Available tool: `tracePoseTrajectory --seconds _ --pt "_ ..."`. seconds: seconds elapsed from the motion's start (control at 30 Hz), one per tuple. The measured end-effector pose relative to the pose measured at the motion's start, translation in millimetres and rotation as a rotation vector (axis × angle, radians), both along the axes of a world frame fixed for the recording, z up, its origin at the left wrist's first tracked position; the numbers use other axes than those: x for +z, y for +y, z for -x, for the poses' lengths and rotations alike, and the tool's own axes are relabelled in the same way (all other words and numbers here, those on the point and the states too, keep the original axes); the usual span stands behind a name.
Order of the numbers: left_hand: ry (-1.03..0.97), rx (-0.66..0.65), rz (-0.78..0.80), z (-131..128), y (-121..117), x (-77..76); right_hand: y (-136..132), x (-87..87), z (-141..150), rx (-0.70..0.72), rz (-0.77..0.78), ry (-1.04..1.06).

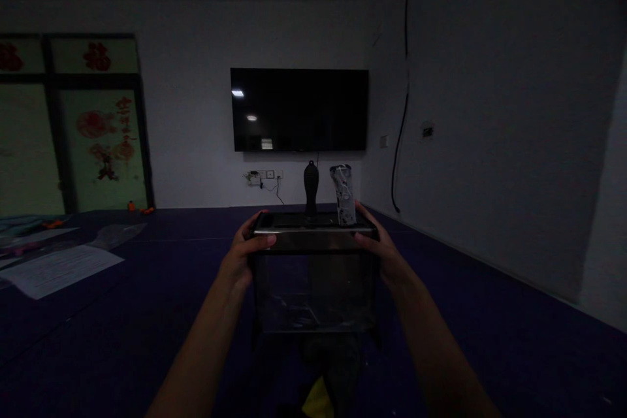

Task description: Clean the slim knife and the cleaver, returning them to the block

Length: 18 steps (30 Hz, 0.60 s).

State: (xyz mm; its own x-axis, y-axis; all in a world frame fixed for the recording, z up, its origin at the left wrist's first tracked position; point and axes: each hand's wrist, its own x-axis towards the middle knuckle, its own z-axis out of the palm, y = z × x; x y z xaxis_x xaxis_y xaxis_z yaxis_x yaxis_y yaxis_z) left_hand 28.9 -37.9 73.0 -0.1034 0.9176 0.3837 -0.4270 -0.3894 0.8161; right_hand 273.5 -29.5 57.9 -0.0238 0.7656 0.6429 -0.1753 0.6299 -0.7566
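Note:
Both hands hold a clear-walled box [316,294] with a dark top rim, in the middle of the head view. My left hand [249,248] wraps the top left corner, its thumb lying along the front of the rim. At the top right corner my right hand [379,245] grips the same way. From the top of the box stands an upright black handle-shaped piece [311,188]. Beside it, a grey patterned tube-like piece [345,196] rises, tilted slightly. What these two belong to is too dark to make out.
A dark blue floor [186,274] spreads around the box. Papers [63,269] and clear plastic [117,234] lie at the left, with small orange things [132,206] near the door [98,144]. A television [300,110] hangs ahead; a black cable [402,117] runs down the right wall.

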Motion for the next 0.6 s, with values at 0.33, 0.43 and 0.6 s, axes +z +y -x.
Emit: tracePoseTrajectory --seconds 0.33,0.43,0.6 --pt "0.105 -0.04 0.0 -2 19 -16.9 4 -5.1 6 -0.016 0.032 0.163" --pt "0.175 0.033 -0.084 1 26 -21.6 10 -9.0 2 -0.056 0.039 0.21" --pt "0.061 -0.052 -0.063 12 35 -21.1 18 -11.3 -18 -0.276 -0.014 0.353"
